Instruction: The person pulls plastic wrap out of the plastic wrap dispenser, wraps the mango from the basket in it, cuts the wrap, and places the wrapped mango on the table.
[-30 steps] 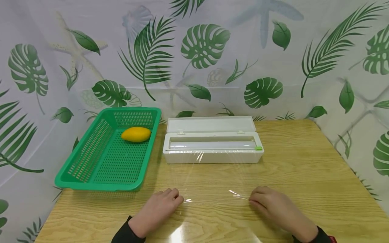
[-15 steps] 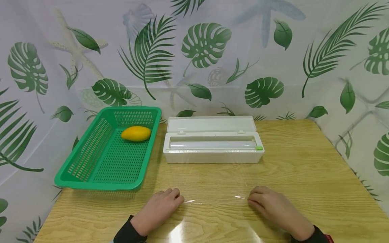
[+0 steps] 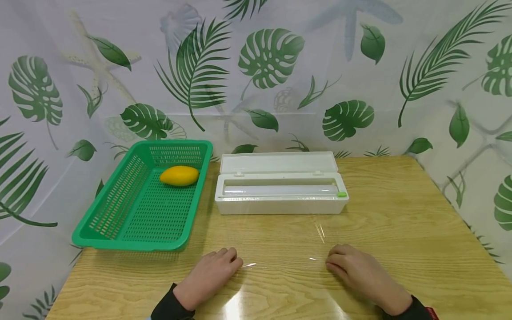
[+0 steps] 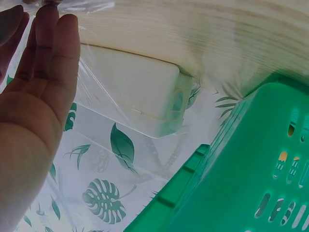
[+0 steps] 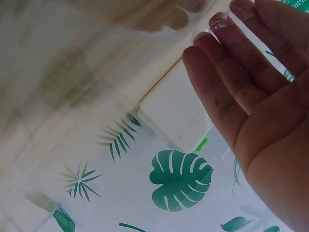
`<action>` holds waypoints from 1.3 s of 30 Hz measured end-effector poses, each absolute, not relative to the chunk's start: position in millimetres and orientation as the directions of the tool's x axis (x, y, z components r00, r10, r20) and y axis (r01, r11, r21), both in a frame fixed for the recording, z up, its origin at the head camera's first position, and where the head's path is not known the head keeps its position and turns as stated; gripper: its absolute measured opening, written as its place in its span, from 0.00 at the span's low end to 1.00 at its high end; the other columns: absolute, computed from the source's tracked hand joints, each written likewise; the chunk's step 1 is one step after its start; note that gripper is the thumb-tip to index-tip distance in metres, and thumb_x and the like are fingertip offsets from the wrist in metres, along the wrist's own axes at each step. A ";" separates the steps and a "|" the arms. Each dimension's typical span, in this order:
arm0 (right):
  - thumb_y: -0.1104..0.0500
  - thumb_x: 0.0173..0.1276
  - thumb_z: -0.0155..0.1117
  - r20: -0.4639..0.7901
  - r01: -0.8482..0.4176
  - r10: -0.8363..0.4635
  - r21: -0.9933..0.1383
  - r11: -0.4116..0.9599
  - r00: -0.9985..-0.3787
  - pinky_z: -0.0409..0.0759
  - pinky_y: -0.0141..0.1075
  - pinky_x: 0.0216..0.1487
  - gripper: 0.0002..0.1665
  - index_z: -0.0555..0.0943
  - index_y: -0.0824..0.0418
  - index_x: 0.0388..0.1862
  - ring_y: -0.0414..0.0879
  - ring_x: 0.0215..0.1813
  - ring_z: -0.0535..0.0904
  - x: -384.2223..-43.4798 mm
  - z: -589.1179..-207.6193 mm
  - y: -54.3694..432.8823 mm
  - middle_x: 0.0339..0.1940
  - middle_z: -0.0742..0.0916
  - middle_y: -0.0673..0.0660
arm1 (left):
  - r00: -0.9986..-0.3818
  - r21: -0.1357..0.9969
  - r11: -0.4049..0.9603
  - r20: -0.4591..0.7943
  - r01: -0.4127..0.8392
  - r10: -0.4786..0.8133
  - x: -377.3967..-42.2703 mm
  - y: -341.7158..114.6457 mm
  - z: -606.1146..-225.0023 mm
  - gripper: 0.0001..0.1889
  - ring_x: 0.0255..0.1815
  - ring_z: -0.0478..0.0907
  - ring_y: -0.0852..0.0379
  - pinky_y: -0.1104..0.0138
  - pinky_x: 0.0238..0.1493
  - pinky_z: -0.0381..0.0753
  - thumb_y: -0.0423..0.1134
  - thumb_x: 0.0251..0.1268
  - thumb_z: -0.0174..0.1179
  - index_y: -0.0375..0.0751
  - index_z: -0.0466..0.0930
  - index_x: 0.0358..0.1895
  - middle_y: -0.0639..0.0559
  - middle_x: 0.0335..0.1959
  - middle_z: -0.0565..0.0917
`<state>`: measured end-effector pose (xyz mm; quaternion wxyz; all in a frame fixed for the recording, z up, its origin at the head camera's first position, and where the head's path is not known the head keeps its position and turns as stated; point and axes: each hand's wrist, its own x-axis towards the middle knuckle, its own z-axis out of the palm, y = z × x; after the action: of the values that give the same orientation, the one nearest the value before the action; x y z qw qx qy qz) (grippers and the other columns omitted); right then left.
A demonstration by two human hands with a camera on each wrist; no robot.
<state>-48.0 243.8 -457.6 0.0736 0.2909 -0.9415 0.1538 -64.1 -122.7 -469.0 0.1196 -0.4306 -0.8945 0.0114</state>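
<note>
A sheet of clear cling film (image 3: 320, 232) stretches from the front of a white cling film dispenser (image 3: 282, 207) toward the person; its outline shows mostly through glints. Near the front of the table, the left hand (image 3: 212, 273) pinches the film's near left corner between thumb and fingers. The right hand (image 3: 362, 274) pinches the near right corner. Inside the dispenser, whose lid stands raised at the back, lies the film roll (image 3: 280, 190). A small green slider (image 3: 342, 194) sits at its right end. In the left wrist view the film (image 4: 94, 79) runs beside the fingers.
To the left stands a green perforated basket (image 3: 182, 242) with a yellow mango-shaped fruit (image 3: 179, 176) at its back. The wooden table (image 3: 404, 222) extends right of the dispenser. A leaf-patterned cloth (image 3: 288, 102) hangs behind and at both sides.
Both hands stay almost where they were, still holding the film. The glints on the film have shifted: those near the dispenser's front faded, and a new streak shows above the right hand.
</note>
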 end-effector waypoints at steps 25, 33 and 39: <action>0.60 0.61 0.66 0.091 -0.578 -0.572 -0.186 0.794 -0.815 0.79 0.39 0.36 0.09 0.86 0.59 0.40 0.47 0.42 0.79 -44.7 -455.2 240.4 0.41 0.81 0.52 | -0.596 -0.138 0.638 0.252 0.757 0.762 -63.0 -121.0 -473.3 0.02 0.28 0.69 0.60 0.72 0.20 0.66 0.35 0.61 0.59 0.47 0.78 0.35 0.55 0.32 0.75; 0.62 0.61 0.66 0.109 -0.533 -0.522 -0.207 0.820 -0.846 0.81 0.42 0.39 0.09 0.86 0.60 0.41 0.50 0.44 0.81 -41.9 -452.2 236.3 0.42 0.83 0.54 | -0.591 -0.189 0.645 0.273 0.741 0.759 -59.5 -119.4 -470.1 0.03 0.26 0.69 0.61 0.72 0.19 0.65 0.33 0.60 0.58 0.45 0.76 0.34 0.54 0.31 0.75; 0.62 0.62 0.65 0.164 -0.505 -0.479 -0.218 0.835 -0.862 0.81 0.41 0.42 0.10 0.84 0.60 0.43 0.47 0.44 0.82 -42.1 -454.4 235.3 0.40 0.85 0.51 | -0.598 -0.178 0.652 0.276 0.737 0.752 -59.7 -119.3 -471.9 0.03 0.27 0.70 0.61 0.72 0.19 0.66 0.33 0.62 0.56 0.45 0.75 0.36 0.55 0.30 0.75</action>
<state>-42.1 235.3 -454.4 0.0512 0.2572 -0.9565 0.1276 -59.7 -119.3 -471.9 0.1652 -0.4168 -0.8936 0.0227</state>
